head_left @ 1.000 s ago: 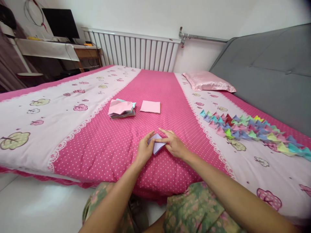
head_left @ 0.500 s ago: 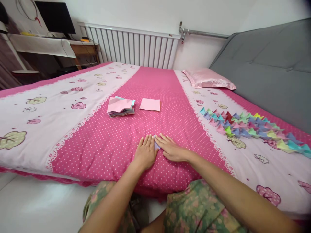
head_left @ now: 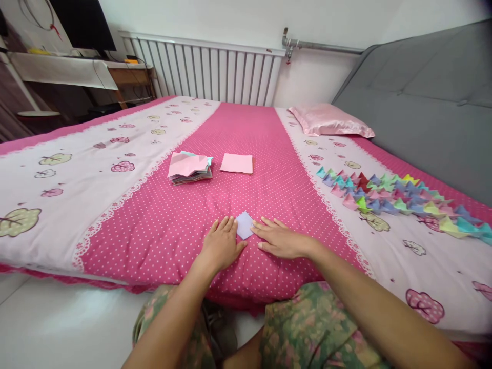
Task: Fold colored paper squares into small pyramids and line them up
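A small folded lavender paper [head_left: 244,225] lies flat on the pink dotted bedspread [head_left: 246,133] near its front edge. My left hand [head_left: 220,244] rests flat on the bed just left of it, fingers stretched out and touching its left edge. On the paper's other side my right hand [head_left: 282,239] lies flat, fingers apart. Neither hand holds anything.
A stack of coloured paper sheets [head_left: 189,167] and a single pink sheet [head_left: 237,163] lie further back. Several folded coloured paper pieces [head_left: 388,197] form rows on the right. A pink pillow [head_left: 329,120], grey headboard [head_left: 423,97] and white radiator [head_left: 207,69] stand beyond.
Earlier both hands pinched the lavender paper, then pressed flat over it. Now they have slid apart and back, uncovering the paper.
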Demonstrator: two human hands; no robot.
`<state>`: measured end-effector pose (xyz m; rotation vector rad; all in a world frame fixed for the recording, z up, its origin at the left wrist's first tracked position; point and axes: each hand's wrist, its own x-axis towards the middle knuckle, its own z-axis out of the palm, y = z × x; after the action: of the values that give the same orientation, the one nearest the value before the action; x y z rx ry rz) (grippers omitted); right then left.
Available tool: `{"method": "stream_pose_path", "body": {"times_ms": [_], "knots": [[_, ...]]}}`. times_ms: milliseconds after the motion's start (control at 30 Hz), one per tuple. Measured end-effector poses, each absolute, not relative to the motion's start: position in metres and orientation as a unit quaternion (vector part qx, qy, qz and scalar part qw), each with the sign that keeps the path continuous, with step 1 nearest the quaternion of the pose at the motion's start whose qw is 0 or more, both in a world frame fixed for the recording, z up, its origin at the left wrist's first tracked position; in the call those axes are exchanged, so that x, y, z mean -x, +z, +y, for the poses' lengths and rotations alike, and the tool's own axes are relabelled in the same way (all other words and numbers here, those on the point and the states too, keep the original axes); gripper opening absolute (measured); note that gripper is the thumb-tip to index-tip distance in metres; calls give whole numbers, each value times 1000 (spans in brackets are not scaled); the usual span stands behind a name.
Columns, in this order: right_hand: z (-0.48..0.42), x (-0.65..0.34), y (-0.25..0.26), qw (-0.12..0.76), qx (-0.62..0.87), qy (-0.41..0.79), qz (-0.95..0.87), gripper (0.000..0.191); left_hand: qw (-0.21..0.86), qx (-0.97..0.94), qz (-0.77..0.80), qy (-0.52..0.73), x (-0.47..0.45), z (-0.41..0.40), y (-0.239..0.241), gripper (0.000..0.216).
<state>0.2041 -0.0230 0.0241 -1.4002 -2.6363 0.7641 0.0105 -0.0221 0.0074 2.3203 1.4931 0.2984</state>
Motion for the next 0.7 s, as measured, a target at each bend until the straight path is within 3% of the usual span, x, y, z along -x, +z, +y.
{"method": "stream_pose_path", "body": {"times_ms": [100, 300, 700], "knots": [[-21, -203, 27, 38, 458, 216, -862, 43, 204, -830, 503, 127, 1, -15, 10, 55], [-4, -202, 21, 155, 497, 210, -827, 28, 295, -808, 434, 269, 21, 4, 4, 32], [3, -205, 19, 200, 549, 288, -759, 23, 192, -841, 461, 211, 14, 10, 13, 23]]}}
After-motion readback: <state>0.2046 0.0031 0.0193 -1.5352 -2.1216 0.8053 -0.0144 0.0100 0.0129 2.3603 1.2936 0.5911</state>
